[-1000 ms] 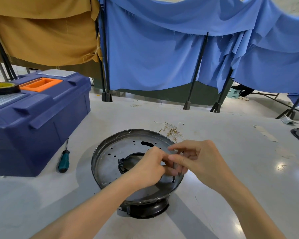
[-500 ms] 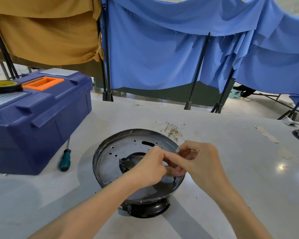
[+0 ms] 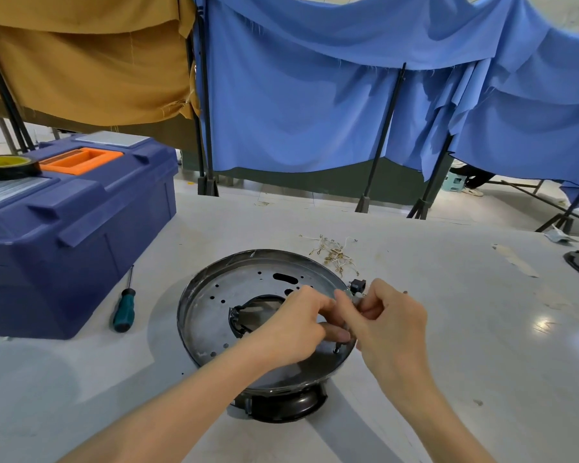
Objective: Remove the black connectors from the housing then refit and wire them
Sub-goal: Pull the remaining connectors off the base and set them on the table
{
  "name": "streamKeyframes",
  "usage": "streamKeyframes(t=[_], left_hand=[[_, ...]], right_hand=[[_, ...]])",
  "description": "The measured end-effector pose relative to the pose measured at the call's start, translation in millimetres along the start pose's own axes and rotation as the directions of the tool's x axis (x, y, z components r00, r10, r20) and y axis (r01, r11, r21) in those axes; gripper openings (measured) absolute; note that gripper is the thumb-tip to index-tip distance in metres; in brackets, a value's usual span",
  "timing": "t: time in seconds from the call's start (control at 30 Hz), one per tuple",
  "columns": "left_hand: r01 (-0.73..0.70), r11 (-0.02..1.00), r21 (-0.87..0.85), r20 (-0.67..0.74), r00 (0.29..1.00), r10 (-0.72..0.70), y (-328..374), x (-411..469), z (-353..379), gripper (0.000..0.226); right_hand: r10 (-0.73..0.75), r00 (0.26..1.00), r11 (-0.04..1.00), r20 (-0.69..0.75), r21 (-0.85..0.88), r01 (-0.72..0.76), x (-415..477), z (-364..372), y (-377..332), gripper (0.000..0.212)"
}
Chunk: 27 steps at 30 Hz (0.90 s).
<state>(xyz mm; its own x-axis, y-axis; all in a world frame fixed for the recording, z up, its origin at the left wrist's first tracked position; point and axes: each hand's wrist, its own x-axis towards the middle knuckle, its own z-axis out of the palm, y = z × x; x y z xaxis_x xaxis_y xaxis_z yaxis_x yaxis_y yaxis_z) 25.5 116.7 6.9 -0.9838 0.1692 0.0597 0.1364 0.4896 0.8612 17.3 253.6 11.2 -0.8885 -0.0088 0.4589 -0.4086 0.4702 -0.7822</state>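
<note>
Housing [image 3: 248,295]: round metal dish on a dark base, midway along the worktop's [image 3: 465,345] front edge.
Black connector [image 3: 357,285]: I see it poking up just outside the housing's right rim.
Right hand [image 3: 391,322]: fingers curled, pinching the black connector's lower end.
Left hand [image 3: 291,332]: reaches over the housing, fingertips meeting the right hand's; I cannot tell what it grips.
Screwdriver [image 3: 123,312]: green handle, left of the housing, beside the toolbox.
Toolbox [image 3: 64,228]: blue, at the left edge.
Wire scraps [image 3: 333,252]: behind the housing.
</note>
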Motion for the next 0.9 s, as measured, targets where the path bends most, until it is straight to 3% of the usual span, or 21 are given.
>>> streamKeyframes(t=[0.07, 0.13, 0.23, 0.3, 0.47, 0.53, 0.63, 0.7, 0.9], left_hand=[[0.011, 1.0, 0.012, 0.012, 1.0, -0.011, -0.9, 0.7, 0.1, 0.018], [0.018, 1.0, -0.005, 0.019, 1.0, -0.018, -0.4, 0.1, -0.2, 0.027], [-0.021, 1.0, -0.014, 0.004, 1.0, 0.021, -0.6, -1.6, -1.4, 0.015], [-0.058, 0.997, -0.042, 0.009, 0.998, 0.059, -0.6, -2.9, -2.2, 0.006], [-0.082, 0.994, -0.075, 0.013, 0.996, 0.083, -2.7, -0.8, -2.1, 0.032], [-0.068, 0.996, -0.055, -0.01, 0.998, 0.067, -5.6, 0.2, -2.1, 0.027], [-0.05, 0.998, -0.042, -0.023, 0.999, 0.049, -7.6, 0.0, -2.6, 0.025], [-0.047, 0.998, -0.03, -0.009, 0.999, 0.046, -5.6, -1.6, -3.1, 0.022], [-0.093, 0.994, -0.052, -0.008, 0.996, 0.093, -2.8, -3.7, -1.5, 0.01]], right_hand=[[-0.011, 0.993, 1.0, 0.114, -0.014, 0.013, 6.7, -6.5, 0.6, 0.04], [-0.063, 0.967, 0.997, 0.249, -0.025, 0.071, 14.5, -15.3, -2.8, 0.018], [-0.164, 0.92, 0.986, 0.355, 0.065, 0.151, 18.7, -20.6, -5.7, 0.003], [-0.158, 0.929, 0.986, 0.335, 0.1, 0.132, 16.5, -19.8, -5.4, 0.01], [-0.069, 0.979, 0.998, 0.19, 0.003, 0.069, 9.4, -8.9, -2.9, 0.029], [-0.058, 0.968, 0.998, 0.244, 0.039, 0.05, 11.0, -10.4, -5.0, 0.03], [-0.092, 0.902, 0.984, 0.423, 0.176, 0.018, 14.4, -18.7, -6.9, 0.01], [-0.124, 0.891, 0.979, 0.436, 0.201, 0.038, 15.7, -21.2, -6.0, 0.012], [-0.029, 0.97, 0.992, 0.24, 0.124, -0.001, 10.4, -10.8, -4.3, 0.017]])
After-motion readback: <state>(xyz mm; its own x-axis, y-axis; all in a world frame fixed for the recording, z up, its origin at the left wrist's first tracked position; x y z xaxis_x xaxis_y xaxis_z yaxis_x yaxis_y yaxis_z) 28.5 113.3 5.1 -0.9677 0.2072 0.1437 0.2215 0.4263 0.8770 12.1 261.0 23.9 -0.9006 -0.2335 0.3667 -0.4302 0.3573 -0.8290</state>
